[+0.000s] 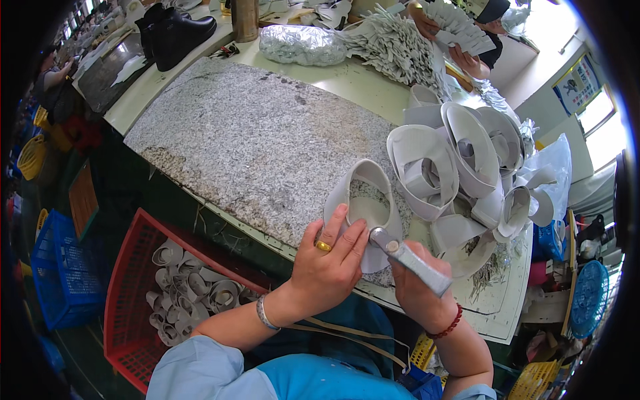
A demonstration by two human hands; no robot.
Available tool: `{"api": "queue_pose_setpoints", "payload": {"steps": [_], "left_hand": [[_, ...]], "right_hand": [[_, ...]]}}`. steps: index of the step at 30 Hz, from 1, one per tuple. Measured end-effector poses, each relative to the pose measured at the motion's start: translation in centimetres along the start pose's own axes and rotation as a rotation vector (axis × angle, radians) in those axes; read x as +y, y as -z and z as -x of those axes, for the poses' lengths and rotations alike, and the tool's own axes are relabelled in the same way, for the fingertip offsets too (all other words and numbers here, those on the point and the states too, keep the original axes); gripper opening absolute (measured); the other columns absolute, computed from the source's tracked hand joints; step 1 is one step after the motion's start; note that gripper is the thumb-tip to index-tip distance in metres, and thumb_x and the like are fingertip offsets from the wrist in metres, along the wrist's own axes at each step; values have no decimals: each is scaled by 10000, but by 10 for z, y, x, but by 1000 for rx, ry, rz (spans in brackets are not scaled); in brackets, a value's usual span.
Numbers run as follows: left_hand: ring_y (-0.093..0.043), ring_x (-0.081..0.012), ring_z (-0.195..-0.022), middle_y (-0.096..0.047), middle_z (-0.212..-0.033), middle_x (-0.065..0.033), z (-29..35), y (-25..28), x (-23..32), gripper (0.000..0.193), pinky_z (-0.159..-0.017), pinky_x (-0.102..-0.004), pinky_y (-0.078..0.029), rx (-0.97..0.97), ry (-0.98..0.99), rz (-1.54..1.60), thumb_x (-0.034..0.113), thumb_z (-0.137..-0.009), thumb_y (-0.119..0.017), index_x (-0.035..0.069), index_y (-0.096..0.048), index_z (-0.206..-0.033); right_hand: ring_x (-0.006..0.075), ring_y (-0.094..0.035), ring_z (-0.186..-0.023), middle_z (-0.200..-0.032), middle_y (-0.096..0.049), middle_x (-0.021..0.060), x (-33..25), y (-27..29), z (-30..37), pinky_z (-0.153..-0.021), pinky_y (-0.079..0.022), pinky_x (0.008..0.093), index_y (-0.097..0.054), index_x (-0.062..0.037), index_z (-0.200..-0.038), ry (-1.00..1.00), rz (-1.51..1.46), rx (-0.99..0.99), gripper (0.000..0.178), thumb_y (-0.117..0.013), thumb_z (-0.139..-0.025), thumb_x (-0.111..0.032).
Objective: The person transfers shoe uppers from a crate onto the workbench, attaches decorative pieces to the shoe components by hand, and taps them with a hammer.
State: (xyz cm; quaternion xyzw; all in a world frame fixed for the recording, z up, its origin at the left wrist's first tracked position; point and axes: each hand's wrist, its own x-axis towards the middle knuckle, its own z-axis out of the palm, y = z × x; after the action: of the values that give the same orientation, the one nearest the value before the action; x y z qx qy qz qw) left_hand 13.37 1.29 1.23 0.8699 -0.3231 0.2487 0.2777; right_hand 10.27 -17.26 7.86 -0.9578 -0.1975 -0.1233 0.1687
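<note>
On the near edge of a speckled grey stone slab (260, 140) lies a white shoe upper (340, 190), curved into a loop with an opening in its middle. My left hand (330, 267) rests on its near left side, fingers stretched out over the material, a gold ring on one finger. My right hand (417, 287) is closed around a metal hammer (420, 267). The hammer's head touches or hovers just over the upper's near right side, beside my left fingertips; I cannot tell which. Several similar white uppers (427, 207) are piled to the right.
A red basket (127, 313) of rolled white pieces stands at lower left, near a blue crate (67, 273). Black boots (173, 33), a plastic-wrapped bundle (303, 45) and stacked white pieces (393, 47) line the far side. Another person's hands (467, 61) hold white pieces there.
</note>
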Motion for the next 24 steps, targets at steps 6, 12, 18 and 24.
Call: {"api": "queue_pose_setpoints", "payload": {"steps": [6,12,18,24], "left_hand": [[-431,-386,-1291,-575,-1260,-135,2,-1,-2,506,-963,-480,-353,-5,-11,-26,170,-693,-643,-24,-629,-1160],[-488,-415,-1235,-585,-1226,-157,-5,5,-3,506,-861,-465,-437,-50,-94,-139,190,-700,-660,-18,-626,-1160],[-574,-446,-1121,-606,-1131,-173,-14,7,-6,466,-728,-436,-494,-94,-233,-269,213,-732,-644,-15,-631,-1138],[-609,-413,-1089,-639,-1083,-158,-15,9,-6,441,-792,-426,-482,-50,-102,-101,185,-704,-680,-15,-649,-1096]], "right_hand": [[286,-614,-621,-793,-590,93,-3,3,-6,-507,-497,366,-576,-39,-970,-77,-60,70,139,-640,-852,-73],[312,-621,-666,-790,-593,117,-5,8,-10,-524,-493,380,-569,-62,-968,-8,35,-64,128,-639,-863,-86],[353,-628,-702,-832,-628,139,3,12,-4,-579,-503,398,-589,-55,-1033,-100,-45,-8,153,-617,-899,-123],[345,-630,-672,-837,-638,140,1,14,-4,-566,-508,382,-609,-56,-1014,-23,-105,122,134,-618,-902,-130]]}}
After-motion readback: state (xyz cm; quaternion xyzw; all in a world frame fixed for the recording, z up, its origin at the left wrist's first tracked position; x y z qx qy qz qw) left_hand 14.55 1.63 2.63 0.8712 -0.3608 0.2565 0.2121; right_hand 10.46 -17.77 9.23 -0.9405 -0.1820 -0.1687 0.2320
